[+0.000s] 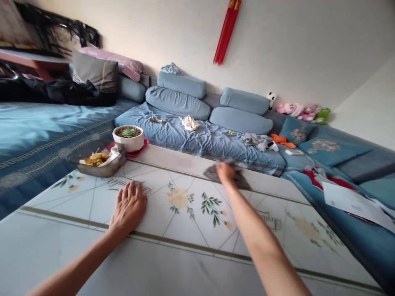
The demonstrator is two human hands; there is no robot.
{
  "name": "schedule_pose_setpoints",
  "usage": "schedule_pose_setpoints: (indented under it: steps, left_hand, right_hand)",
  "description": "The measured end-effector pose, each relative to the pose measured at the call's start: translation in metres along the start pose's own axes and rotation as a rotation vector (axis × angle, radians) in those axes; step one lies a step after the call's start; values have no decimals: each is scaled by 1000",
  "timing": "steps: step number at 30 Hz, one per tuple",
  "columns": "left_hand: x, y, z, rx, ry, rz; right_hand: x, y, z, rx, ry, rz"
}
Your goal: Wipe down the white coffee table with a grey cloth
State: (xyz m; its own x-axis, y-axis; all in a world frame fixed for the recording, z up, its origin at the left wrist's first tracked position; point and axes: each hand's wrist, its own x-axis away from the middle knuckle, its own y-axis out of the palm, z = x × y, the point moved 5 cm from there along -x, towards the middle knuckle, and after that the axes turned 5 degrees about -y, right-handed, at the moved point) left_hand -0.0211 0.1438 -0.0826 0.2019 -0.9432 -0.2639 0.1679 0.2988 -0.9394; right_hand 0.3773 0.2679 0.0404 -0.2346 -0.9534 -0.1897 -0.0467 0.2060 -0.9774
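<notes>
Blue couch with pillows runs along behind a white, flower-printed surface, and over on the left end there's a plant pot just behind a see-through box. Right hand has its grip closed around a dark grey cloth, kinda blurry, near the far edge, while the left hand just lies palm down, fingers out straight, grip loose with nothing in it.
</notes>
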Motion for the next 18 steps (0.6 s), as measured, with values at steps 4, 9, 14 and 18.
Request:
schedule_pose_setpoints:
  steps: [4, 9, 14, 18]
  left_hand:
    - [1, -5, -2, -3, 21, 29]
    - [0, -14, -6, -14, 40, 18]
    - [-2, -21, -8, -19, 22, -40]
    - [-4, -16, -24, -66, -9, -102]
  right_hand:
    - [25, 53, -224, -164, -571, -117]
    - [62, 78, -317, -246, -837, -129]
    - [-12, 77, -177, -195, -669, -94]
    - [-77, 63, 10, -108, -393, -55]
